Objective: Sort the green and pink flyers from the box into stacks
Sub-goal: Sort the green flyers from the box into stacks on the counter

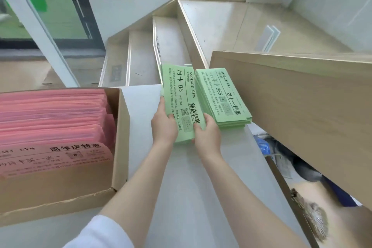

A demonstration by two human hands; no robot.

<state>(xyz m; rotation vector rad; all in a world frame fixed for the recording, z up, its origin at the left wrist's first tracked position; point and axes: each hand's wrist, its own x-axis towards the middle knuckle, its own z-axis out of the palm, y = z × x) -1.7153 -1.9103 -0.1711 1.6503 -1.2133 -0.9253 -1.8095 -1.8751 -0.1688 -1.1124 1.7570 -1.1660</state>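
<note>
Pale grey, the table [181,187] ran away from the person toward a window, with wooden steps beyond its far end. On it, both hands held a bundle of green flyers [177,94] printed with black text, its far end reaching past the table's far edge. The left hand [163,125] gripped the bundle's left edge, fingers curled under and thumb on top; the right hand [205,135] gripped the near right corner, its thumb lying across the printed face. Just to the right, touching or nearly touching the held bundle, a second stack of green flyers [223,96] lay flat on the table, its sheets slightly fanned at the near end. To the right of that stack a slanted light wooden panel [298,106] rose beside the table. At the left, well apart from the green stacks, an open cardboard box [120,137] sat on the table, packed with pink flyers [52,117] in rows, one pink sheet lying face up at the near side with black print showing. A white sleeve [100,233] covered the left upper arm at the bottom of the view.
</note>
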